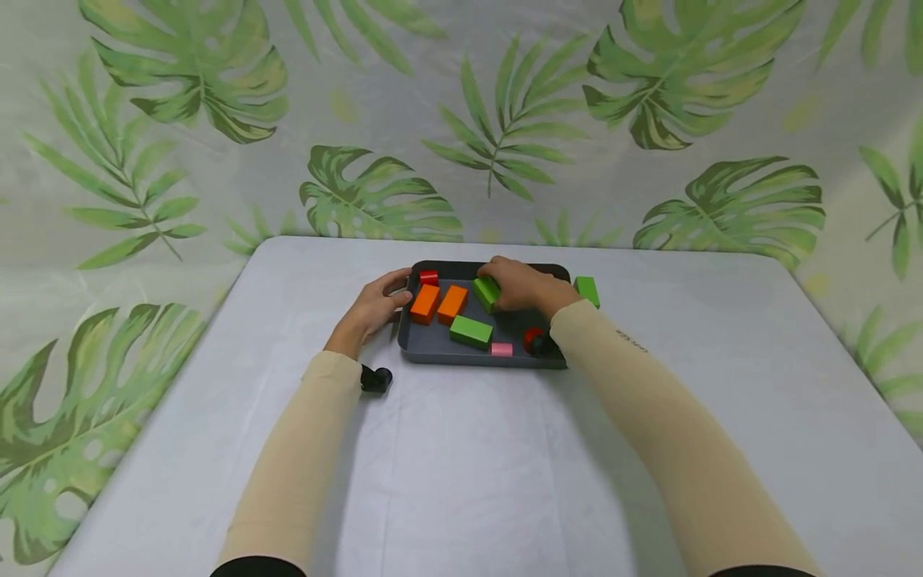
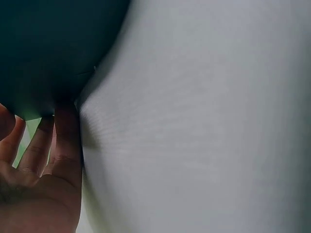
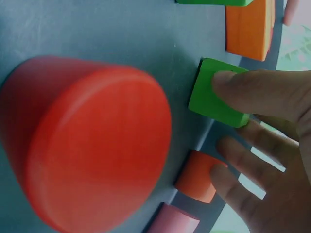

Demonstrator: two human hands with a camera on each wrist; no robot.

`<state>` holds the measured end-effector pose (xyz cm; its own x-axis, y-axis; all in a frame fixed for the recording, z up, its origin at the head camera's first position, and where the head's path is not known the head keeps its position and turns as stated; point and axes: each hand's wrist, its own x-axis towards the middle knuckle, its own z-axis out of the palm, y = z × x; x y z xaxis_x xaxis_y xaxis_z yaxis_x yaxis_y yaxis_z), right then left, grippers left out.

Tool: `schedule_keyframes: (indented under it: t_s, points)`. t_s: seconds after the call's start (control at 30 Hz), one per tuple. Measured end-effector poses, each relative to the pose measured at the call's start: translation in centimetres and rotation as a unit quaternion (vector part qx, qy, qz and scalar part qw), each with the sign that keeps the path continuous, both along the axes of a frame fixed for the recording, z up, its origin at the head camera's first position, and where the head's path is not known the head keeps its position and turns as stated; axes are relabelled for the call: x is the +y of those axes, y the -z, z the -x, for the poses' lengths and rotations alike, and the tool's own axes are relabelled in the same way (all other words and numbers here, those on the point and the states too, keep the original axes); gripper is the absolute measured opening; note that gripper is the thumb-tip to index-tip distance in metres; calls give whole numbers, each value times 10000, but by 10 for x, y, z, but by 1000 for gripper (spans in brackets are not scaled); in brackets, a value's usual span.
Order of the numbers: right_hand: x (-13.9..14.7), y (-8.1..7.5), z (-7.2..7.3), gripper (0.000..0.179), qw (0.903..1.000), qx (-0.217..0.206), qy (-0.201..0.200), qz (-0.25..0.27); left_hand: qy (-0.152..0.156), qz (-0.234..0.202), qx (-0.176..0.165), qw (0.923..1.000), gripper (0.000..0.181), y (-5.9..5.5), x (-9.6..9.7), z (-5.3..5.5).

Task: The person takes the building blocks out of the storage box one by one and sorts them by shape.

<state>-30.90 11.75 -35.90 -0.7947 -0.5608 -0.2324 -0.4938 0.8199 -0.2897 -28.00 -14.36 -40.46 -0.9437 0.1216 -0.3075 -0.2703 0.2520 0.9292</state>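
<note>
A dark grey tray (image 1: 447, 357) of coloured blocks lies on the table. At its left end my left hand (image 1: 371, 312) rests with fingers and thumb mostly straight against the outer side; the left wrist view has the fingertips at the tray's dark wall (image 2: 58, 53). Over the back middle of the tray, my right hand (image 1: 522, 286) pinches a green block (image 3: 209, 99) between thumb and fingers. Two orange blocks (image 1: 425, 304) stand left of it, and another green block (image 1: 471, 332) lies nearer the front. An orange cylinder (image 3: 199, 177) shows below the pinching fingers in the right wrist view.
A red cylinder (image 1: 429, 277) sits in the back left corner, a pink piece (image 1: 501, 349) along the front wall. A large red round-ended piece (image 3: 102, 150) is close to the right wrist camera. Another green block (image 1: 587, 290) shows beyond my right wrist. Leaf-patterned cloth (image 1: 505, 120) hangs behind the white table (image 1: 461, 465).
</note>
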Motion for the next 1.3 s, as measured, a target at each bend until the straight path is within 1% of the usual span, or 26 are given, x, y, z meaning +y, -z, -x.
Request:
schedule_keyframes:
  t_s: [0.1, 0.23, 0.37, 0.53, 0.67, 0.8, 0.9, 1.1, 1.3]
  points:
    - [1, 1, 0, 63, 10000, 13, 4, -45, -30, 20, 12, 10000, 56, 0, 2, -1]
    - [4, 0, 1, 63, 9999, 6, 61, 130, -26, 50, 37, 10000, 56, 0, 2, -1]
    - [12, -8, 2, 64, 9991, 65, 117, 409, -13, 51, 1, 10000, 56, 0, 0, -2]
    - [32, -24, 2, 65, 9976, 267, 197, 602, 51, 28, -33, 10000, 57, 0, -3, -1]
    - [51, -33, -1, 67, 9973, 291, 383, 548, 103, -14, -59, 9999, 57, -1, -3, -1]
    - [72, -38, -5, 69, 9968, 287, 591, 453, 96, -30, -88, 9999, 57, 0, -2, -1]
    - [86, -39, -6, 68, 9962, 369, 668, 421, 63, 30, -104, 9999, 57, 1, -2, 0]
    - [114, -36, -9, 67, 9944, 459, 744, 597, -3, 90, -100, 9999, 56, 3, -2, 1]
    - [141, -32, -20, 66, 9939, 522, 779, 589, 78, 57, -105, 9999, 56, 2, -1, 0]
